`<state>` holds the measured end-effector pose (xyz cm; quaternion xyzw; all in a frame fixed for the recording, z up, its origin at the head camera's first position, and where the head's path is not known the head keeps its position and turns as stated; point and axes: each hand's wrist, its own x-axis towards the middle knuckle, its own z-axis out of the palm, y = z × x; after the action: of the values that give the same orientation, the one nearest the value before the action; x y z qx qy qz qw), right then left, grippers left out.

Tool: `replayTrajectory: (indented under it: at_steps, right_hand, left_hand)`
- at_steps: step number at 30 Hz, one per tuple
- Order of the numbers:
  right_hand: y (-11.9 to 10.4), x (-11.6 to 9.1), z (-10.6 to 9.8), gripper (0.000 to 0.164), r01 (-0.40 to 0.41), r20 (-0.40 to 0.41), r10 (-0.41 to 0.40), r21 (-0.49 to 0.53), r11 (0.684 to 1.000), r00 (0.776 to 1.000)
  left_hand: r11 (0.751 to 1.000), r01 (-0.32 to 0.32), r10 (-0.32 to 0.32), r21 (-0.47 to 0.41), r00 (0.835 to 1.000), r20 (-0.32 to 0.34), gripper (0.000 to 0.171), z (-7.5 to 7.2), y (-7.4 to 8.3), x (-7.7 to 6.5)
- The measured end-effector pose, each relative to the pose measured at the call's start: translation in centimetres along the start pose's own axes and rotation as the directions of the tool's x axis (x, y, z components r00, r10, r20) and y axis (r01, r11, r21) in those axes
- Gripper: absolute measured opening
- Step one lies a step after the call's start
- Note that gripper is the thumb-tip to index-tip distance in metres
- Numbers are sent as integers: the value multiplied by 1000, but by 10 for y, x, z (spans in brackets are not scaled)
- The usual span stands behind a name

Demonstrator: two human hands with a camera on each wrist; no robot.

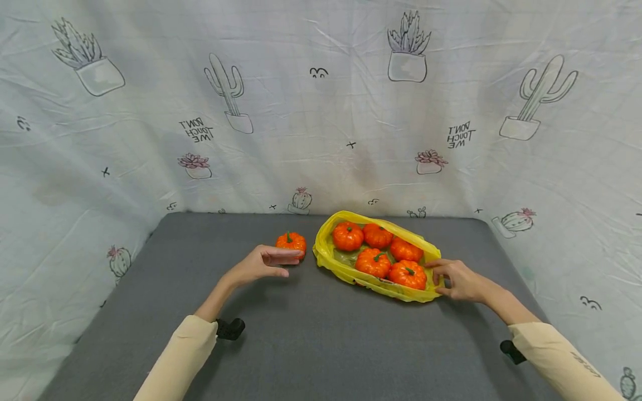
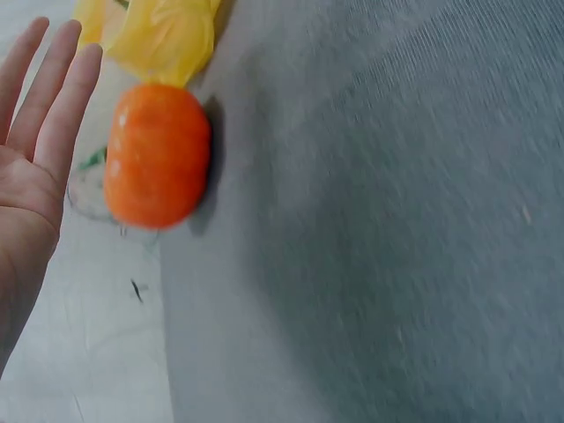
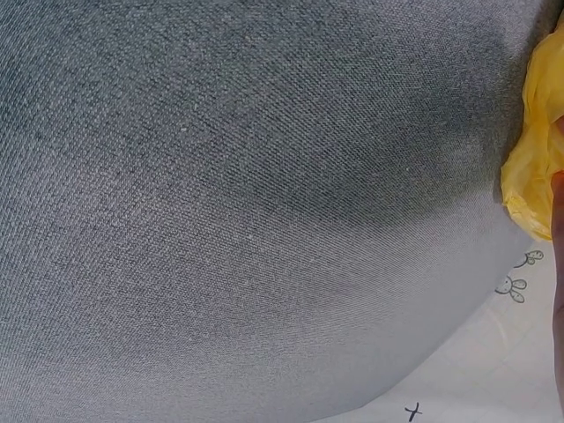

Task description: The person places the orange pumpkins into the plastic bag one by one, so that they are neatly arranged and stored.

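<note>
A small orange pumpkin (image 1: 297, 241) with a green stem sits alone on the grey table, left of a yellow plastic bag (image 1: 328, 245). My left hand (image 1: 258, 264) is just in front of this pumpkin, its fingers straight and holding nothing; in the left wrist view a gap shows between fingers and pumpkin (image 2: 159, 157). Inside the bag, which gapes upward, lie several more orange pumpkins (image 1: 373, 263). My right hand (image 1: 463, 283) grips the bag's rim at its right end, fingers bent over the edge. The right wrist view shows only a sliver of that hand beside the bag (image 3: 533, 176).
The grey tabletop (image 1: 321, 345) stretches toward me in front of the bag. Behind it and at both sides hangs a white cloth (image 1: 321, 100) printed with cacti and potted plants. Dark wrist straps sit at both sleeves.
</note>
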<state>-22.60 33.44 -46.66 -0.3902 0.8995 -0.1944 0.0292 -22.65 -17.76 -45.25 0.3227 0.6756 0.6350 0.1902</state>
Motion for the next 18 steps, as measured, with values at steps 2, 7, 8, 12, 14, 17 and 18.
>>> replayTrajectory:
  at_steps: [2,7,8,12,14,17,18]
  right_hand:
    - [-1,0,-1,24,0,2,0,1,1000,1000]
    - [-4,-1,-5,23,9,10,-9,14,1000,1000]
    - [-5,-1,-5,24,12,11,-12,16,1000,1000]
    - [-6,-1,-5,24,26,6,-26,7,1000,1000]
    - [-6,-1,-4,24,25,2,-25,0,1000,1000]
    - [-5,-1,-3,24,16,7,-16,-3,1000,1000]
    - [-5,-1,-3,24,12,7,-12,-3,1000,1000]
  left_hand:
    - [1000,-8,8,9,1000,-22,55,-5,-2,-6]
    - [1000,-2,5,30,995,-102,52,-21,-8,-19]
    - [999,-5,9,35,993,-117,52,-25,-9,-21]
    - [998,-27,34,50,987,-158,54,-36,-14,-27]
    - [998,-34,44,57,984,-173,54,-41,-16,-29]
    - [999,-21,30,46,981,-191,53,-48,-20,-31]
    - [999,-14,21,39,981,-194,52,-50,-21,-32]
